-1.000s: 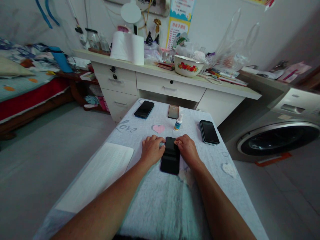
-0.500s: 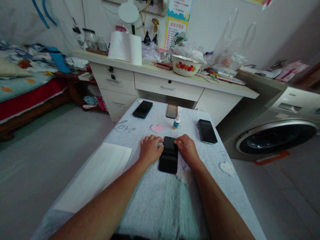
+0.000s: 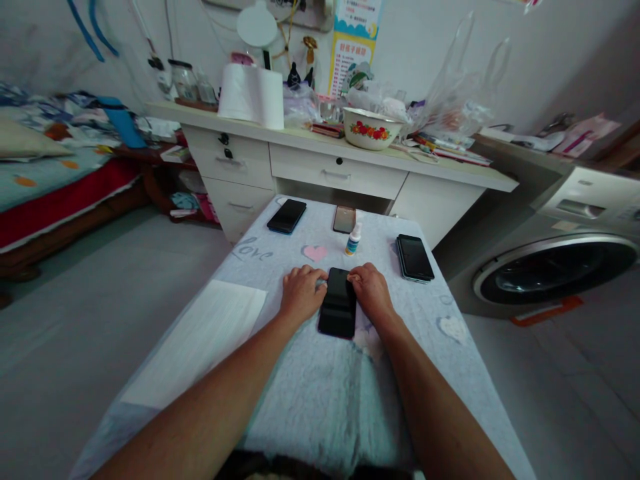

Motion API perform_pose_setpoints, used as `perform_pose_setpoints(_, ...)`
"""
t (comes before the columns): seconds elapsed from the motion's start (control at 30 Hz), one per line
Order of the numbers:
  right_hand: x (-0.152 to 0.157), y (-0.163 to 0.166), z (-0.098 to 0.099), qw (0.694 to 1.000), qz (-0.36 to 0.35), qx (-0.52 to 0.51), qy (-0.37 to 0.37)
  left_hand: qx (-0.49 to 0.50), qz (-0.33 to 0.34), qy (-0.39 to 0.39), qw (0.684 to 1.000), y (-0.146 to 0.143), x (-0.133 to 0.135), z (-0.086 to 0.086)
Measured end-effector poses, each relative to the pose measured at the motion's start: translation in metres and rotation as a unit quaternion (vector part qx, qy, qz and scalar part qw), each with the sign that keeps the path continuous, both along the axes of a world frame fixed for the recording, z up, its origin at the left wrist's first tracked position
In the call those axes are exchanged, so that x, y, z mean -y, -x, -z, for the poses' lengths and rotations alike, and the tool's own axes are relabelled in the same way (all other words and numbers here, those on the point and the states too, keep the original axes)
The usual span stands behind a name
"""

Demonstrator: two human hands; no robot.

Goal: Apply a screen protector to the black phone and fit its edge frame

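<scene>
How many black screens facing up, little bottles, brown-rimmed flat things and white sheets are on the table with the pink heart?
Black screens facing up: 3 (near screen, far left screen, right screen)
Little bottle: 1
Brown-rimmed flat thing: 1
White sheet: 1
Total: 6

Room between bottle (image 3: pixel 353 241) and rightmost phone (image 3: pixel 415 257); 1 obstacle nearside: right hand (image 3: pixel 371 291).

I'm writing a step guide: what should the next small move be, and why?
Perhaps slide the right hand down along the smartphone: it is by the upper right edge, opposite the left hand, and the lower right edge is uncovered.
</scene>
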State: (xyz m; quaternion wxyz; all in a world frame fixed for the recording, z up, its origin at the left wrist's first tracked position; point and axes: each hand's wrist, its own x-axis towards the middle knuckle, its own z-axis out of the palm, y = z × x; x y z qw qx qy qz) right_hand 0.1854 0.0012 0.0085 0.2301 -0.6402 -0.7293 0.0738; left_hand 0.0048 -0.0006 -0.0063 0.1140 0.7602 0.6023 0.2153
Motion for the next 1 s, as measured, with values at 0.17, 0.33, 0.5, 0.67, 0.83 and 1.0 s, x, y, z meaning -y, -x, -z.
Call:
perform_pose_setpoints(0.17, 0.003, -0.002, -0.007, 1.0, 0.007, 0.006, 0.019, -0.008, -0.008, -0.004, 1.0, -0.002, -0.001, 0.0)
perform_pose_setpoints(0.33, 0.011, -0.006, -0.015, 0.997, -0.056, -0.007, 0.044, -0.009, -0.006, -0.009, 1.0, -0.003, -0.001, 0.0)
perform_pose_setpoints(0.5, 0.02, -0.007, -0.023, 0.989, -0.126, -0.011, 0.082, -0.004, -0.004, -0.019, 1.0, -0.002, -0.001, 0.001)
perform_pose_setpoints(0.67, 0.027, -0.006, -0.029, 0.976, -0.183, -0.018, 0.115, 0.002, -0.005, -0.024, 1.0, -0.002, -0.002, 0.002)
perform_pose_setpoints(0.83, 0.031, -0.007, -0.034, 0.961, -0.232, -0.022, 0.146, 0.004, -0.006, -0.023, 1.0, -0.002, -0.002, 0.003)
perform_pose_setpoints(1.0, 0.032, -0.008, -0.036, 0.952, -0.255, -0.031, 0.166, -0.003, -0.009, -0.01, 1.0, -0.002, -0.002, 0.002)
